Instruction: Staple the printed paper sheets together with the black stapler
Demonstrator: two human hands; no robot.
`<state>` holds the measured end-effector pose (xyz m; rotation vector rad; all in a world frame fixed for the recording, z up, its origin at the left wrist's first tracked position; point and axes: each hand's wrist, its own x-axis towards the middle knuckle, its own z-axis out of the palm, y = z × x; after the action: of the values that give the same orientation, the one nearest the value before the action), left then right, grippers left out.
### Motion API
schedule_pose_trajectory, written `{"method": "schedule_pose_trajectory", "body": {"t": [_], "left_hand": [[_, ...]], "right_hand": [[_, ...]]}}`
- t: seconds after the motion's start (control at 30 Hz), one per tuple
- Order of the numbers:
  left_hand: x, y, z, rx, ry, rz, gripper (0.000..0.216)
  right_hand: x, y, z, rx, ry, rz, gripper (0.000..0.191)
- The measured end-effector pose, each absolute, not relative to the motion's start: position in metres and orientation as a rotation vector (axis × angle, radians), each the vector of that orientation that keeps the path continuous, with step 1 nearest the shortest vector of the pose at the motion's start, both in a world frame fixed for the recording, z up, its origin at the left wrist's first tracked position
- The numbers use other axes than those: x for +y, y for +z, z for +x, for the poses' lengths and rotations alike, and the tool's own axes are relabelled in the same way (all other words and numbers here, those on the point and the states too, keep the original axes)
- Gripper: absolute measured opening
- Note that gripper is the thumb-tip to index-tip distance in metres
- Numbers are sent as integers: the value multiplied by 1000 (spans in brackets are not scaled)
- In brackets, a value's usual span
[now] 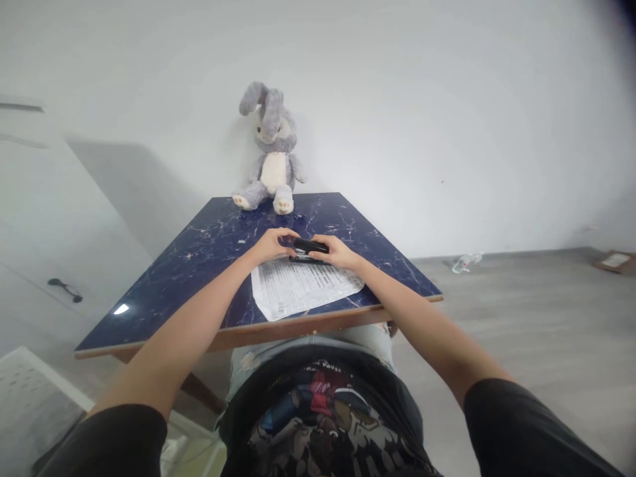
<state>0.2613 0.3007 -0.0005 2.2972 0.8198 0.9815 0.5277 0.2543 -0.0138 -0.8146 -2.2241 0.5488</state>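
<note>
A black stapler (311, 248) lies crosswise over the far edge of a printed sheet of paper (303, 291). My left hand (271, 246) curves round the stapler's left end, with thumb and fingertips at its sides and a gap of table showing inside the curl. On the other end, my right hand (338, 252) is closed, thumb toward me and fingers over the top; part of the stapler is hidden under it. The sheet is wrinkled and reaches almost to the table's near edge.
The dark blue marble-patterned table (183, 285) stands against a white wall. At its back sits a grey plush rabbit (273, 169). On the floor to the right are a clear plastic item (466, 262) and a brown box (616, 261). A white perforated piece (34, 391) is low at left.
</note>
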Motion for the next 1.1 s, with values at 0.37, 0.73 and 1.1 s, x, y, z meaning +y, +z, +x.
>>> {"method": "schedule_pose_trajectory", "body": {"t": [0.37,0.73,1.1], "left_hand": [[316,-18,240,1149,1076,2430,27],[311,-30,251,1344,577,2806,23],[298,-22,260,1459,473,2830,21]], "right_hand": [[242,-28,518,-2149,304,-1172,26],[245,-27,525,-2108,320,-1279,31],[258,-23,531,-2157,377,-1237,30]]}}
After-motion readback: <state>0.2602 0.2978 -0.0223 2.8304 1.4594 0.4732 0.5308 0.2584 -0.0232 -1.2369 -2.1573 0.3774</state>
